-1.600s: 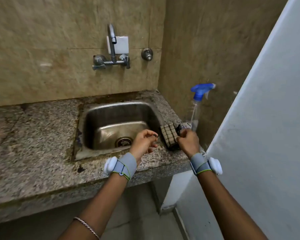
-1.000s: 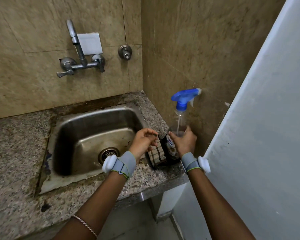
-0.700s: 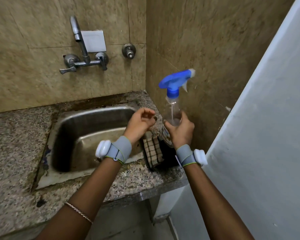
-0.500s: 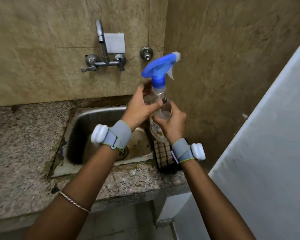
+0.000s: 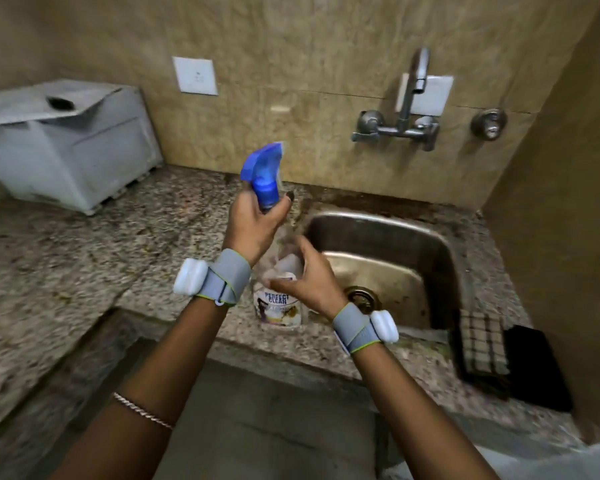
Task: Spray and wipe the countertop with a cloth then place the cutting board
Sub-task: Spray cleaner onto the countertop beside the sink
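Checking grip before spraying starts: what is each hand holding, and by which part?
The spray bottle: left hand grips its blue neck under the trigger head; right hand holds the clear body.

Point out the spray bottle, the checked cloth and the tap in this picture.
spray bottle [image 5: 278, 303]: head view, on its printed label.
checked cloth [image 5: 484, 344]: head view, on the middle of its folded top.
tap [image 5: 406, 105]: head view, on its upright spout pipe.
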The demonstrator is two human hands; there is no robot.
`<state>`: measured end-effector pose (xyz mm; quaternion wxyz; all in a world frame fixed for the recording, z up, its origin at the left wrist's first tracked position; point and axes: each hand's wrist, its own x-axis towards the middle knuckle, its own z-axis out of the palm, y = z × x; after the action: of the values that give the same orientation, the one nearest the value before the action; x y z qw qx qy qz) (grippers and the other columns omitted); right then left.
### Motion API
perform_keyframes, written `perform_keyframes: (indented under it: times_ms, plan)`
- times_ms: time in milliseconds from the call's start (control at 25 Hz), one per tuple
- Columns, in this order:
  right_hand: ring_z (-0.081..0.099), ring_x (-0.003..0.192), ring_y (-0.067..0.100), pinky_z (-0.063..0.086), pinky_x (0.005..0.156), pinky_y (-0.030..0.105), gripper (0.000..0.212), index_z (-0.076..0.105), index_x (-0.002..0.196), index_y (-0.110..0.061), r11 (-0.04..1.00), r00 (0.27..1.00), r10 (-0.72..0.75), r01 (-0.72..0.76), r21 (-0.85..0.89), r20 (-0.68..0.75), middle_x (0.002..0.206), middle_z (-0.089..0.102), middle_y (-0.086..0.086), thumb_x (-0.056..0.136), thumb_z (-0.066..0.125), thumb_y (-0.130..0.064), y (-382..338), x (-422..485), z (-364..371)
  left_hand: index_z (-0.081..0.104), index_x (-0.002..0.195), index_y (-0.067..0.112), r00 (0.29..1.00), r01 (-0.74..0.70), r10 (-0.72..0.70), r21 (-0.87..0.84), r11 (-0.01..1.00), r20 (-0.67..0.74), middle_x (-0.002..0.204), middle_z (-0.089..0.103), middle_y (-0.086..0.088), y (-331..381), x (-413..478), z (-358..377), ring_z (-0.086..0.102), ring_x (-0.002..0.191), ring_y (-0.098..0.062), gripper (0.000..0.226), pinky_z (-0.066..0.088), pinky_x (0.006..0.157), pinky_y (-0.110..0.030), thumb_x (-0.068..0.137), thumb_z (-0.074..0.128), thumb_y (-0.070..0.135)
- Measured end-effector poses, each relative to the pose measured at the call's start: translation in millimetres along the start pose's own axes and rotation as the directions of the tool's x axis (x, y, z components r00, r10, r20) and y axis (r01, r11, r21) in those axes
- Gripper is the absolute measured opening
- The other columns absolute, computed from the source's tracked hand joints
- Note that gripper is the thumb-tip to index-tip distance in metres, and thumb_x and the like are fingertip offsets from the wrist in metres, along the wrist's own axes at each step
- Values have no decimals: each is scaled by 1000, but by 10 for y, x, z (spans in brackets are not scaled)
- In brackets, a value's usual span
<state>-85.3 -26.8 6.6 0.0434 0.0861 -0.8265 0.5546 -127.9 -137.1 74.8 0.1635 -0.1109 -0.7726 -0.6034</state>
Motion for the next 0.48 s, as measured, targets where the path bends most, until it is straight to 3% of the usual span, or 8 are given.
perform_keyframes:
  times_ms: [120,200,240,360,480]
  plan:
    - [61,100,24,51,87,45,53,53,105,-18,998,990,20,-27,54,138,108,64,6,63,85,-24,-8,145,593,48,78,22,996,48,-43,60,997,-79,67,54,-8,-285,62,-597,60,61,-23,27,53,64,-42,73,69,39]
    - [62,100,28,50,87,52,49,54,98,-24,988,971,23,-59,143,238,106,65,8,60,85,-25,8,243,929,50,85,30,996,72,-66,98,993,-63,91,56,-22,-457,78,-923,62,81,-37,38,54,75,-52,66,69,58]
    - [62,101,29,50,88,52,49,55,97,-26,980,956,30,-85,178,293,107,66,9,58,85,-26,21,282,1092,52,93,32,995,92,-90,61,994,-45,100,55,-23,-552,68,-1076,64,84,-35,41,55,76,-51,68,68,61]
    - [64,98,27,53,88,45,40,57,96,-22,972,899,42,-139,192,436,103,67,8,67,83,-15,5,349,1358,49,118,8,985,151,-163,-195,969,-51,88,58,-1,-728,0,-1329,65,55,-10,32,54,56,-30,93,51,29]
    - [61,79,17,51,74,31,3,59,90,-16,936,875,99,-244,255,474,84,64,2,92,59,-19,-22,435,1535,50,101,10,955,179,-226,-232,956,-194,77,56,2,-951,-69,-1536,58,40,-6,9,48,44,-22,98,43,16]
